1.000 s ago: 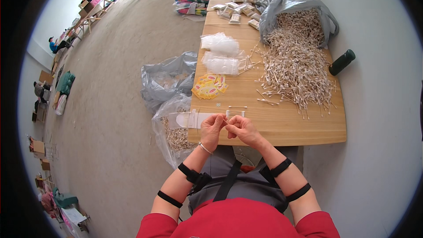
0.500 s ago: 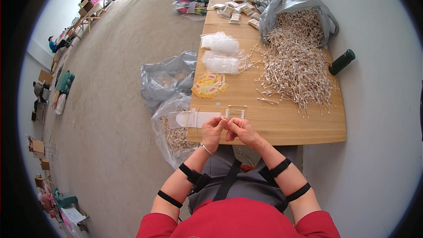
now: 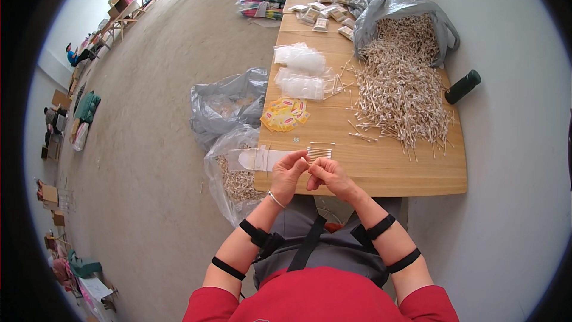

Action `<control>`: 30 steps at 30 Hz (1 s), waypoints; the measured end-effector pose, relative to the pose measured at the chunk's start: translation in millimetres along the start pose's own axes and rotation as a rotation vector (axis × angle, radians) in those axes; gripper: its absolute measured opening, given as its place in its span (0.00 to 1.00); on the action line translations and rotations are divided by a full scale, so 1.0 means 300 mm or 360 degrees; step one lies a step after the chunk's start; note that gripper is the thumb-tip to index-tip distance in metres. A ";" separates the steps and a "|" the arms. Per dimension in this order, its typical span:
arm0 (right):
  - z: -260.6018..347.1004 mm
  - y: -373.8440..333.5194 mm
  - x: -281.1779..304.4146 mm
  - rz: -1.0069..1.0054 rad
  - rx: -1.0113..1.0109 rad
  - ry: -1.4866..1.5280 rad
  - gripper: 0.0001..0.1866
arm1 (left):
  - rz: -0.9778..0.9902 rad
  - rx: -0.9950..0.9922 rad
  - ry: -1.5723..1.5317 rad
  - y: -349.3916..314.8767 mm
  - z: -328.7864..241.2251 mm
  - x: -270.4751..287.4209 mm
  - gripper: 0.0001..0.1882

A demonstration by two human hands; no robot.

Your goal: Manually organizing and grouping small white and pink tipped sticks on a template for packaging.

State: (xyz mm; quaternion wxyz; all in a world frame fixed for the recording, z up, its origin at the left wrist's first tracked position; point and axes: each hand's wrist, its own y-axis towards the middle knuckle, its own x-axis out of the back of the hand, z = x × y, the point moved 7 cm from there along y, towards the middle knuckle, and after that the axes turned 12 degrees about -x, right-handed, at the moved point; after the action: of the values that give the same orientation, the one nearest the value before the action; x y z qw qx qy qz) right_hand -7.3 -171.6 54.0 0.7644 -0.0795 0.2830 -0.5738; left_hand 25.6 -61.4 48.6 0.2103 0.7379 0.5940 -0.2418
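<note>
At the table's near edge, my left hand [image 3: 287, 175] and my right hand [image 3: 332, 179] meet fingertip to fingertip. Both are closed in a pinch. A tiny pale thing shows between the left fingertips, too small to name; whatever the right fingers hold is hidden. Just beyond the fingers lies a neat row of cotton swabs [image 3: 320, 152], with a single swab [image 3: 322, 143] apart from it. Beside my left hand, a clear plastic strip [image 3: 250, 159] with a rounded end overhangs the table's left edge.
A large heap of cotton swabs [image 3: 405, 89] spills from a grey plastic bag [image 3: 451, 39] at right. Yellow paper cards [image 3: 283, 116], clear small bags [image 3: 301, 85] and filled packets [image 3: 320, 24] lie along the left. A dark green bottle [image 3: 463, 87] stands by the wall. Open bags [image 3: 229, 104] sit on the floor.
My fingertips have drawn slightly apart, the left ones rising a little. The swab row on the table looks the same.
</note>
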 end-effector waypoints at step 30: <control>0.033 -0.012 -0.004 0.0068 0.0018 0.0238 0.11 | -0.0009 -0.0034 0.0312 0.001 -0.011 0.035 0.09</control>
State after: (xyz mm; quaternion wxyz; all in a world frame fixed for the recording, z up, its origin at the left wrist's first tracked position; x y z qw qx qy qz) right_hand -5.4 -173.7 64.3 0.7536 -0.0261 0.3377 -0.5633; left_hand 28.2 -51.2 44.9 0.1582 0.7540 0.6164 -0.1627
